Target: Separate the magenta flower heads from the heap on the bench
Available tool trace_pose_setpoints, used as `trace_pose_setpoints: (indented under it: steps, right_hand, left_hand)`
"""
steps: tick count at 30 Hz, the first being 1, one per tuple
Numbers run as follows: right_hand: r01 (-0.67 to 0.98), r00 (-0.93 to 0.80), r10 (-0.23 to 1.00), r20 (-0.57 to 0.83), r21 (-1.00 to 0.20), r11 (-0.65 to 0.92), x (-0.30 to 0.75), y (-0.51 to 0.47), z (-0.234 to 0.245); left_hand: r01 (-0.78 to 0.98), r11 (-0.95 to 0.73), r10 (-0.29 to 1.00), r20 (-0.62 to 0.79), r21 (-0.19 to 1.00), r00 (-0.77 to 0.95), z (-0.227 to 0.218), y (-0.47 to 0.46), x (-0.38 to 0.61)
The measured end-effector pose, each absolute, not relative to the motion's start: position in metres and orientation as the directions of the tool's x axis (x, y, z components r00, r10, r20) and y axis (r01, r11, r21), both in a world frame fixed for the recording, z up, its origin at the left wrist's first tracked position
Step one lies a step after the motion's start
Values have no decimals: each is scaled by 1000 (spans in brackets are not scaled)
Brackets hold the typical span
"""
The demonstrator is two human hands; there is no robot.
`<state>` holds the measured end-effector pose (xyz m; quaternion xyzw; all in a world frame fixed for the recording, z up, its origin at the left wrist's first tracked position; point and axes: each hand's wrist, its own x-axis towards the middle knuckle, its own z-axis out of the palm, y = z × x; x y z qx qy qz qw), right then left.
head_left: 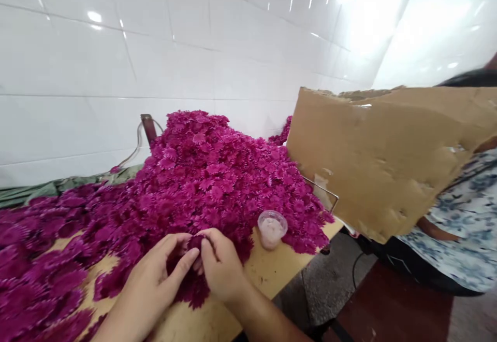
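Head view: magenta flower (pixel 196 243) is pinched by left hand (pixel 160 272) and right hand (pixel 222 264), near middle.
Cup (pixel 268 239): (clear, just right) could be tipped if bumped by the right wrist.

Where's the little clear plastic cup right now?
In the head view, the cup stands right of the right hand, beside the purple flower pile.
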<state>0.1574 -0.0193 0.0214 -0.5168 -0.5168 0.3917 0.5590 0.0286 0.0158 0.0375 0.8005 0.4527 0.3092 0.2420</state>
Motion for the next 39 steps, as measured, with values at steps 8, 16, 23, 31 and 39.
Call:
trace_pose_setpoints:
  steps: [8, 16, 23, 31, 39]
  right_hand:
    - [568, 200, 880, 432, -782, 255, 164, -29, 25]
    - [582, 117, 894, 433, -759, 292, 138, -17, 43]
    - [124, -210, 927, 309, -933, 339, 91, 1, 56]
    - [386, -205, 893, 401, -805, 451, 50, 6, 45]
    - [449, -429, 695, 577, -532, 718, 38, -9, 32]
  left_hand:
    - [606, -454, 891, 306, 653, 336, 33, 17, 42]
    - [399, -365, 924, 276, 841, 264, 49, 12, 16]
    - [220, -305, 937, 251, 926, 243, 55, 2, -34]
    - [91, -194, 976, 182, 977, 123, 42, 3, -75]
    - [-221, -38, 999, 41, 975, 9, 26, -6, -65]
